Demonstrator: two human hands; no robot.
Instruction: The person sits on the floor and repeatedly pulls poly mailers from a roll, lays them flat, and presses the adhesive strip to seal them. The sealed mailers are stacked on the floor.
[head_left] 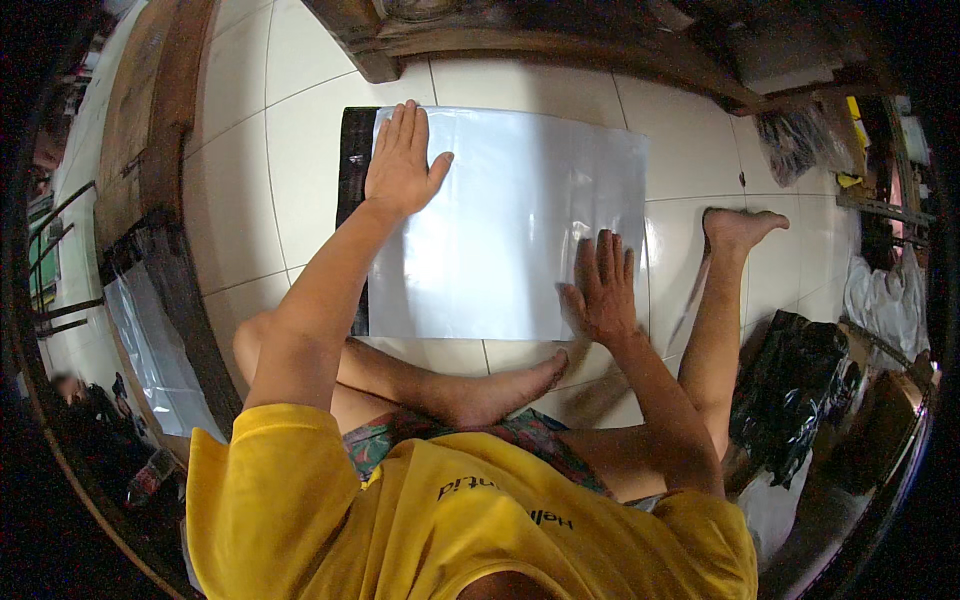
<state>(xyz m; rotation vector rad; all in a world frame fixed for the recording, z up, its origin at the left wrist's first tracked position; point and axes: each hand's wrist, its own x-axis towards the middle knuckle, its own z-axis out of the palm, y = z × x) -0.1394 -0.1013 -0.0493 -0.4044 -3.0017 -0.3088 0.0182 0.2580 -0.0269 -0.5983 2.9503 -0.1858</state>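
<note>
The plastic sheet (510,220) lay flat on the tiled floor (300,150). The left hand (402,165) and right hand (600,290) pressed on it, fingers extended. A dark layer (355,170), possibly fabric, was mostly hidden underneath.

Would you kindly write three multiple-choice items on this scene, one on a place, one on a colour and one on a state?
1. Where does the left hand rest?
A. on the upper left corner of the clear plastic sheet
B. on a foot
C. on the black bag

2. What colour is the person's shirt?
A. blue
B. yellow
C. white

3. How does the right hand lie?
A. closed in a fist
B. pinching a pen
C. flat, fingers spread, on the sheet

Answers:
1 A, the palm lies on the sheet's upper left corner.
2 B, the shirt at the lower edge is yellow.
3 C, the open palm presses the sheet near its lower right edge, on the tiled floor.
</note>
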